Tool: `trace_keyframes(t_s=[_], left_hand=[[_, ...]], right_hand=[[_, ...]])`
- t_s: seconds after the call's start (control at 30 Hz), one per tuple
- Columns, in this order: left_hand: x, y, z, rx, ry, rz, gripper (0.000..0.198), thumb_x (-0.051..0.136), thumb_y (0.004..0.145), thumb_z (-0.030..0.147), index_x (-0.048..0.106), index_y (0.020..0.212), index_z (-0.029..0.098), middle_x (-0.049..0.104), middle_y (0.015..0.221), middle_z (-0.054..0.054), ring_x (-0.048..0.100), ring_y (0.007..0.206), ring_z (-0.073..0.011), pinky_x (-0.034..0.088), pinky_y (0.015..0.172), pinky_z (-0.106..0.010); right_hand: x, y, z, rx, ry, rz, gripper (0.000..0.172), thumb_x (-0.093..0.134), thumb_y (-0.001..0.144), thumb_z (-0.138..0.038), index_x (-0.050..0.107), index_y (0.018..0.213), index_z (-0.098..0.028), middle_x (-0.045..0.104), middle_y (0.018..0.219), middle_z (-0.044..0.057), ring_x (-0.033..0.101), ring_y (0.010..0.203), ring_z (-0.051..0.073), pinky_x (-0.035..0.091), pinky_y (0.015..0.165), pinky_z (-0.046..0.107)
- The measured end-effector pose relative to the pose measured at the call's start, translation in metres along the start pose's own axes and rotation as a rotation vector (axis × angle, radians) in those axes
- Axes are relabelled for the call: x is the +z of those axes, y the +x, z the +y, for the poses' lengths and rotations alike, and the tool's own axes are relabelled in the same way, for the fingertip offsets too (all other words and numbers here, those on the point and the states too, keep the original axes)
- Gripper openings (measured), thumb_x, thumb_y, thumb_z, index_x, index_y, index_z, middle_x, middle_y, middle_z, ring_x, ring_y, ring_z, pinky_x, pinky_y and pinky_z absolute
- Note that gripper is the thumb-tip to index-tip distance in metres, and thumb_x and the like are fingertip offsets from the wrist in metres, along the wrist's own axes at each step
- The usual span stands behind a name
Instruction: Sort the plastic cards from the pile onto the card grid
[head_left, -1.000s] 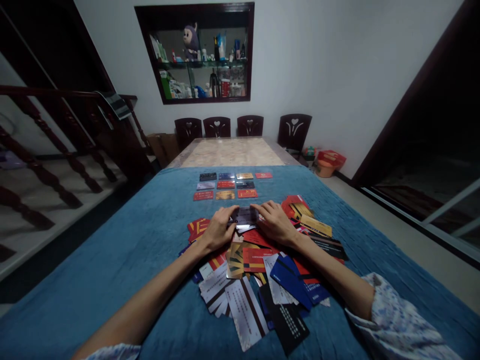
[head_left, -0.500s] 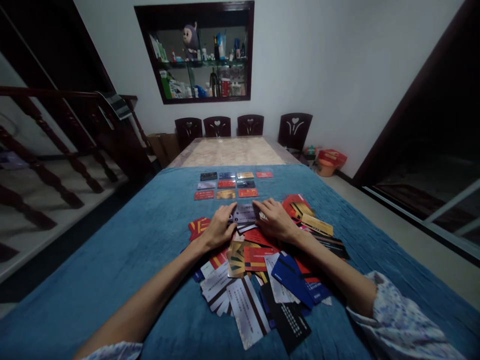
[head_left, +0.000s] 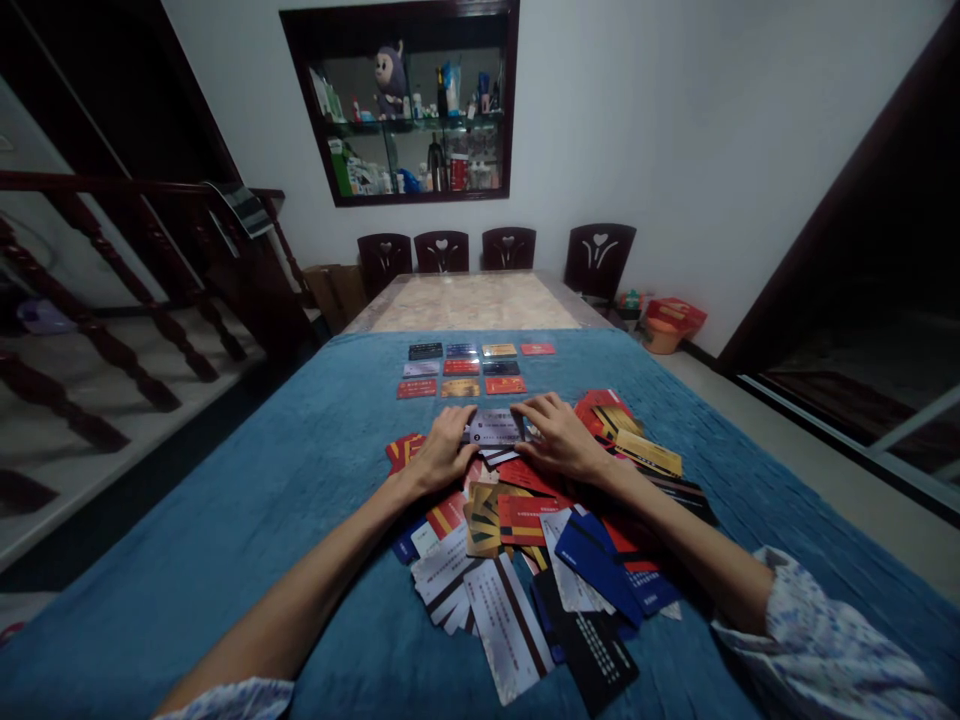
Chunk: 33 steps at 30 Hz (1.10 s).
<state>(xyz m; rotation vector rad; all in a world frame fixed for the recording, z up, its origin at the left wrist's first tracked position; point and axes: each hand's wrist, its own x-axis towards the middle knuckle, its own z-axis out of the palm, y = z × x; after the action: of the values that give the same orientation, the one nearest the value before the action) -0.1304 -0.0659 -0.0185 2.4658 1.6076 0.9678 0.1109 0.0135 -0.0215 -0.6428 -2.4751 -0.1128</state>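
A silver-grey card (head_left: 495, 426) with dark print is held level between my two hands, just above the far side of a loose heap of cards. My left hand (head_left: 444, 450) pinches its left edge, thumb toward me. On the opposite edge, my right hand (head_left: 559, 437) grips it with bent fingers and thumb. Below my wrists spread overlapping cards: a red card (head_left: 529, 520), a blue card (head_left: 596, 560), a black card (head_left: 598, 655) and a silver card with a dark stripe (head_left: 506, 625). Part of the heap is hidden under my hands and forearms.
Beyond my hands, several cards lie in short rows, among them a gold card (head_left: 460, 388). A blue cloth (head_left: 322, 450) covers the near table; its bare far end (head_left: 465, 300) is pale. Chairs (head_left: 600, 258) stand behind, and a railing (head_left: 127, 290) runs at the left.
The whole view has shifted slightly to the right. Both hands keep hold of the silver-grey card, which now looks a little more squarely turned toward me.
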Motion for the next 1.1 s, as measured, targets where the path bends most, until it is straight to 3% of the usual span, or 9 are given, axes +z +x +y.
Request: trace_keyframes(t_s=[0.63,1.1], left_hand=[[-0.026,0.009,-0.007,-0.125,0.057,-0.139,0.047,0.067,0.076,0.018,0.057,0.122,0.018,0.057,0.119,-0.012,0.053,0.112,-0.0301,0.044,0.096,-0.052],[-0.036,0.010,-0.046,-0.184,-0.010,-0.135,0.050,0.073,0.073,0.019,0.060,0.121,0.017,0.058,0.120,-0.011,0.055,0.114,-0.0279,0.044,0.102,-0.049]], right_hand=[[0.002,0.024,0.003,-0.055,0.061,-0.087,0.049,0.066,0.084,-0.045,0.061,0.126,-0.020,0.061,0.111,0.013,0.048,0.102,0.027,0.044,0.081,0.042],[0.021,0.064,0.011,-0.075,0.131,-0.168,0.051,0.075,0.077,-0.045,0.066,0.119,-0.017,0.062,0.106,0.013,0.051,0.098,0.027,0.047,0.080,0.041]])
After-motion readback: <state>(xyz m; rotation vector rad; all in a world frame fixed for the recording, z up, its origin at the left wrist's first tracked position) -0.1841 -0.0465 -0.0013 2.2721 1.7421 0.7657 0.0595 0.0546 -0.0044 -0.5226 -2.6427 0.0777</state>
